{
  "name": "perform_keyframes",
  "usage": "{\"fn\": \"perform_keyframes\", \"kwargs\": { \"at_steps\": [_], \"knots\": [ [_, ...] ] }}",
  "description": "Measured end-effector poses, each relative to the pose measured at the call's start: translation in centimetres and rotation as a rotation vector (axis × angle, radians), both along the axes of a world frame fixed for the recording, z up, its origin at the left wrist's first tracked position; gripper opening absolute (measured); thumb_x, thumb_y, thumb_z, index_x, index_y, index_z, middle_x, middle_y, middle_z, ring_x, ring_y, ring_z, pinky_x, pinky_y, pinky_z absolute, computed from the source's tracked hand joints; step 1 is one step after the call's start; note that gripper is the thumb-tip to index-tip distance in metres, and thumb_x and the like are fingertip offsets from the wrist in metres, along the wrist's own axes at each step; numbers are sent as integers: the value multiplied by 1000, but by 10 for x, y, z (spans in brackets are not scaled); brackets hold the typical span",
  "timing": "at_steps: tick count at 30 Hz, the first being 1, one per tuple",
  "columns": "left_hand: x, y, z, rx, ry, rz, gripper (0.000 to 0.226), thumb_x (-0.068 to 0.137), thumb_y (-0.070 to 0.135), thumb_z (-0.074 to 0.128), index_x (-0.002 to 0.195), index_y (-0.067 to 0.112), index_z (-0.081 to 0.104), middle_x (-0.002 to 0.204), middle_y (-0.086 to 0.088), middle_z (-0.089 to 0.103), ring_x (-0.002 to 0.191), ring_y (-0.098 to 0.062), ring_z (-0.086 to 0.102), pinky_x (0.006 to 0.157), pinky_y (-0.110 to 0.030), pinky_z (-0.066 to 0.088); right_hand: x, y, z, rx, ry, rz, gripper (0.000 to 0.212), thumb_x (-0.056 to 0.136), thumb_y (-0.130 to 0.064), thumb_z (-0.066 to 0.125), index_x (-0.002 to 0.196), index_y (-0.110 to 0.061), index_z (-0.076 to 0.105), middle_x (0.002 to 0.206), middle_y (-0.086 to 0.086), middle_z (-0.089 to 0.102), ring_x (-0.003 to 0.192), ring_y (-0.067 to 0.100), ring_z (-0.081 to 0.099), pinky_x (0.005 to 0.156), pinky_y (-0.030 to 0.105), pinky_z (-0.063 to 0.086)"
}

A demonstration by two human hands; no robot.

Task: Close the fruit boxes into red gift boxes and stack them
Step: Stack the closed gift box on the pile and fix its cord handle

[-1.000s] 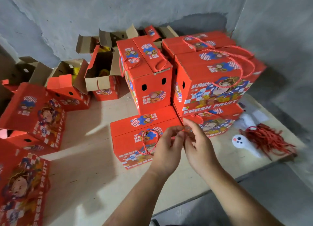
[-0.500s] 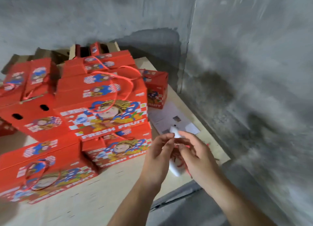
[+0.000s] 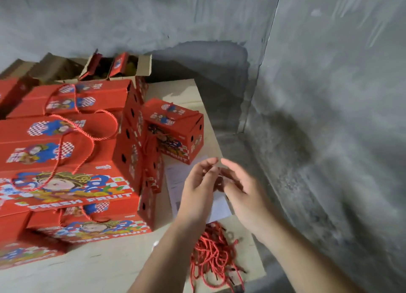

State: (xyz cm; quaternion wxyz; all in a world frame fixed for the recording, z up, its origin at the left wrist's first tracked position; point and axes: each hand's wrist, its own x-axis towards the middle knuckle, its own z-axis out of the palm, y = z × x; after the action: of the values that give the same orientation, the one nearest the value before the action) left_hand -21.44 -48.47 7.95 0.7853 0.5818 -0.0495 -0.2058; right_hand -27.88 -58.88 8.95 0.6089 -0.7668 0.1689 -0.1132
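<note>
We see both hands raised together above the right end of the wooden table. The left hand has its fingers loosely curled toward the right hand, whose fingers spread a little; the fingertips of the two nearly meet. Whether anything is pinched between them we cannot tell, as that spot is blurred.

Below the wrists, near the table's front edge, lies a heap of red twisted cords. Under the hands a white sheet of paper lies flat on the tabletop.

To the left stands the stack of closed red gift boxes, printed with a cartoon figure and the words FRESH FRUIT; red cord handles loop over their lids. A lower box in the same print sits under the top one, at the front of the stack. Just beside the stack on its right, a single closed red box stands alone on the table, near the back. Behind the stack, against the grey concrete wall, open boxes show their flaps standing up.
</note>
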Motion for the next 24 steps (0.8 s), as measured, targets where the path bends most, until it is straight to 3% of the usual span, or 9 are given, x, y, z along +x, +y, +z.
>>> {"fn": "perform_keyframes", "kwargs": {
  "at_steps": [3,6,9,13,16,20,24],
  "knots": [
    [9,-43,-4,33,-4,33,19,107,11,55,117,17,69,96,-4,77,89,-19,72,82,-33,61,11,-41,2,1,20,39,55,103,-6,51,125,-57,54,128,-34,63,124,-13,55,98,10,46],
    [11,-81,-7,39,-12,85,21,107,10,54,119,19,69,103,-1,78,96,-16,73,85,-31,60,28,-79,-3,22,34,83,57,102,-4,50,127,-55,54,122,-43,61,123,-15,54,99,8,46],
    [19,-118,-9,83,-38,180,25,107,10,53,122,23,69,109,0,77,103,-17,74,85,-29,59,51,-118,-11,59,13,149,53,104,-7,52,137,-48,53,129,-37,58,125,-15,53,107,16,46],
    [30,-173,-6,156,-69,348,28,106,12,56,121,32,69,110,9,75,103,-5,72,81,-17,55,83,-172,-22,118,28,295,50,107,-12,52,149,-39,50,139,-23,60,129,-5,56,109,28,49],
    [41,-204,-4,186,-114,435,29,106,17,58,122,39,69,117,12,72,108,-3,69,85,-15,54,104,-203,-23,107,2,408,51,107,-13,52,149,-43,50,137,-31,59,127,-9,55,105,19,49],
    [60,-222,2,248,-97,609,29,106,16,58,124,36,68,114,17,72,109,0,67,86,-18,54,138,-219,-20,92,3,557,52,107,-11,51,151,-39,49,141,-28,56,127,-16,51,98,5,44],
    [88,-216,7,242,-98,740,28,106,15,56,125,32,68,117,6,72,114,-9,67,101,-35,55,179,-211,-12,87,5,706,55,106,-8,48,153,-37,47,147,-21,55,133,-10,49,107,11,43]
  ]
}}
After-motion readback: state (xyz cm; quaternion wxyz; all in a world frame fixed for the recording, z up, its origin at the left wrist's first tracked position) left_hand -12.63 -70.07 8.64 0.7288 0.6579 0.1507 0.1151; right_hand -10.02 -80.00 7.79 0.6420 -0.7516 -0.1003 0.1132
